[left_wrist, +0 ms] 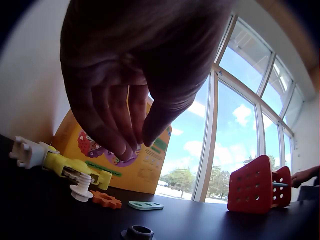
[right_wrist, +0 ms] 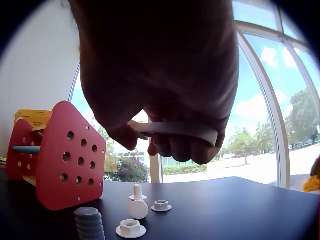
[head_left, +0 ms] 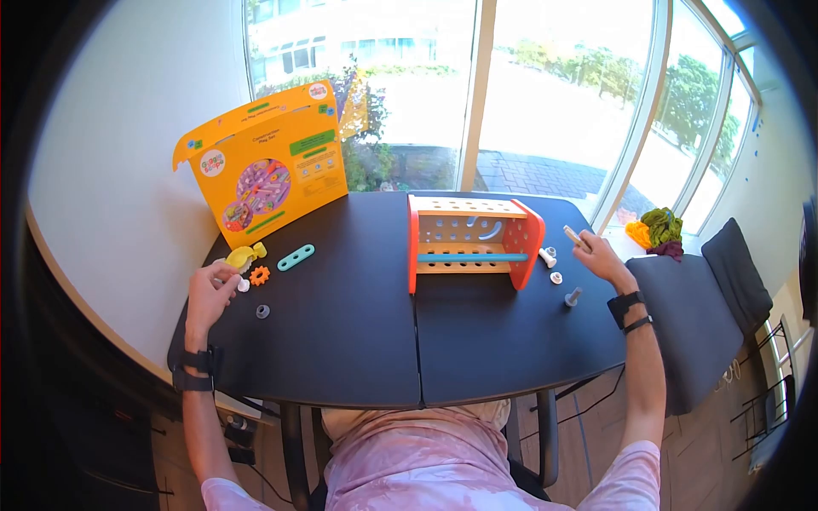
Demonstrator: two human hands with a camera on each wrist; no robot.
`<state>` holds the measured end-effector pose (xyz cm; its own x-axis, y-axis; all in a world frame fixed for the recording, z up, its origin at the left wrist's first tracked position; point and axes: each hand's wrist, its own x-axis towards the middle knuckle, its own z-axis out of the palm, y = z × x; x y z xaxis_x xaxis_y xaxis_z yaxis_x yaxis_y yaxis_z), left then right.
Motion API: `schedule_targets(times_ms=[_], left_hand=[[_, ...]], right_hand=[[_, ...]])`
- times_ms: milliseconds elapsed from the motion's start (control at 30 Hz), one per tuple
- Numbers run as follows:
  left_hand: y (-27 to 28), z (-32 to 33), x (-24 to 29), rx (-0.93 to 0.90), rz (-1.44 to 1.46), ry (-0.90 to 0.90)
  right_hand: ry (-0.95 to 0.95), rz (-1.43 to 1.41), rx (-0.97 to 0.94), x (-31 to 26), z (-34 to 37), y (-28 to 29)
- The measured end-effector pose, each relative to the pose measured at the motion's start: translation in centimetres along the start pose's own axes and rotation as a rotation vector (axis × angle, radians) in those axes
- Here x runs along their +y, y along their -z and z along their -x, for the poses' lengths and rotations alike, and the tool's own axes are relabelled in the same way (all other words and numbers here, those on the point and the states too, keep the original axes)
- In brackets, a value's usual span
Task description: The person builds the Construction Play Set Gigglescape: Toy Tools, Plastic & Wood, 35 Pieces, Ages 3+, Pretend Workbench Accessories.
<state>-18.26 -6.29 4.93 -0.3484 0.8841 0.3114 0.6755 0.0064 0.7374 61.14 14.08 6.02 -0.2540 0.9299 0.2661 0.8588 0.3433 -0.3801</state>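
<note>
My left hand (head_left: 211,294) hovers over the left side of the table, fingers bent toward the thumb, with nothing visible between them. Below it in the left wrist view stand a white screw (left_wrist: 81,188), a yellow plastic toy piece (left_wrist: 70,166) and an orange gear (left_wrist: 106,200). On the right, my right hand (head_left: 601,258) grips a pale flat strip (right_wrist: 175,129), its fingers curled round it above the table. Beneath that hand lie a white bolt (right_wrist: 139,209) and white nuts (right_wrist: 131,228). A grey bolt (head_left: 573,297) stands closer to me.
A toy workbench (head_left: 532,247) with red sides and a teal bar stands right of centre. A teal strip with holes (head_left: 296,258) and a grey nut (head_left: 262,312) lie left. Behind them stands a yellow box (head_left: 273,153). A dark chair (head_left: 686,298) adjoins the table's right edge.
</note>
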Motion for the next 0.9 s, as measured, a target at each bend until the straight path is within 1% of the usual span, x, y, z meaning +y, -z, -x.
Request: schedule_targets(times_ms=[33,133,233,333,367,467,533,633,700,800,833,900], left_hand=[[-0.1,0.1,0.4,-0.007,-0.006,0.001],[-0.3,0.3,1.1,-0.028,0.005,-0.025],[-0.7,0.6,2.2,-0.025,0.018,-0.066],[-1.0,1.2,3.5,-0.028,0.027,-0.08],[-1.1,1.2,3.7,-0.03,0.027,-0.09],[-1.2,1.5,4.2,-0.036,0.023,-0.121],[-1.3,1.8,5.0,-0.039,0.015,-0.139],[-1.7,2.6,7.0,-0.045,-0.038,-0.146],[-2.2,3.4,8.4,-0.03,-0.053,-0.211],[-3.3,5.0,11.1,-0.05,-0.036,-0.257],[-3.7,5.7,12.3,-0.064,-0.023,-0.265],[-5.0,7.5,14.6,-0.108,0.04,-0.284]], right_hand=[[0.016,0.021,-0.065,-0.8,0.1,0.1],[-0.053,0.0,-0.171,-2.3,0.0,-0.5],[-0.035,0.04,-0.219,-3.4,0.0,-1.1],[-0.061,0.07,-0.275,-2.4,-0.6,-2.4],[-0.072,0.137,-0.307,-2.1,-0.9,-2.7],[-0.083,0.112,-0.285,-1.5,-0.9,-3.5],[-0.059,0.09,-0.266,-1.5,-0.8,-3.2],[-0.068,0.061,-0.194,-2.7,-0.4,-1.5],[-0.093,0.078,-0.144,-3.7,0.1,-0.1],[0.022,-0.173,-0.005,-6.0,1.8,1.5],[0.011,-0.191,-0.02,-8.8,2.9,2.7],[0.028,-0.37,-0.013,-12.6,4.9,2.5]])
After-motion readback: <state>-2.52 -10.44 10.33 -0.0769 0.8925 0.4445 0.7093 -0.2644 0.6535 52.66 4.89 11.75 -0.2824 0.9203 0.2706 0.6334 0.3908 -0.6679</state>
